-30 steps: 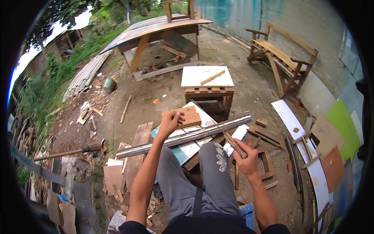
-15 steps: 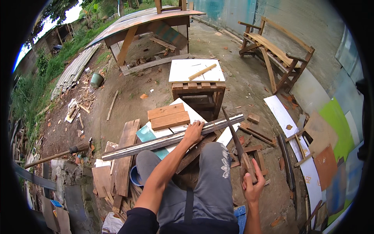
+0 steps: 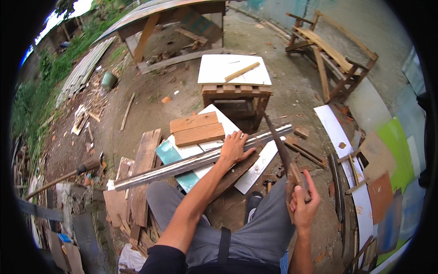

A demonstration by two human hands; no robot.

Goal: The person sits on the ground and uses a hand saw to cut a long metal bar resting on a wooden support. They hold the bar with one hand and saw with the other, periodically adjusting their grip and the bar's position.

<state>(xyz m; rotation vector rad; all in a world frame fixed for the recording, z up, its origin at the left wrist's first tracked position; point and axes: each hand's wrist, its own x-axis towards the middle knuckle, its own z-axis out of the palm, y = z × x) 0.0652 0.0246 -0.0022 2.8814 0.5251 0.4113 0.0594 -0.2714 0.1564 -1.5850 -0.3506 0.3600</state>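
Resting palm down across a long grey-and-white bar [image 3: 182,163], the left hand [image 3: 233,148] lays its fingers toward the bar's far side, with the thumb spread wide from them on the near side. The right hand [image 3: 305,203] is closed around the wooden handle of a saw [image 3: 279,145], its index finger extended rather than curled. The saw's dark, tapering blade points away from the person and crosses the bar to the right of the left hand; whether its edge touches the bar cannot be told from this view. The bar runs obliquely, its left end lying over a brown plank [image 3: 146,146]. Just beyond it, two wooden blocks [image 3: 199,134] lie side by side on a white panel [image 3: 218,113], with a teal panel [image 3: 169,153] adjoining at the left. On the near side of the bar, a narrow white board [image 3: 258,170] lies between the left hand and the saw. Farther out stands a white-topped wooden stand [image 3: 214,66] bearing a thin wooden strip [image 3: 242,72]. At the periphery appear a slatted bench [image 3: 326,50] and a green sheet [image 3: 396,141] to the right, and a broom [image 3: 84,169] and a tilted bucket [image 3: 109,81] to the left.
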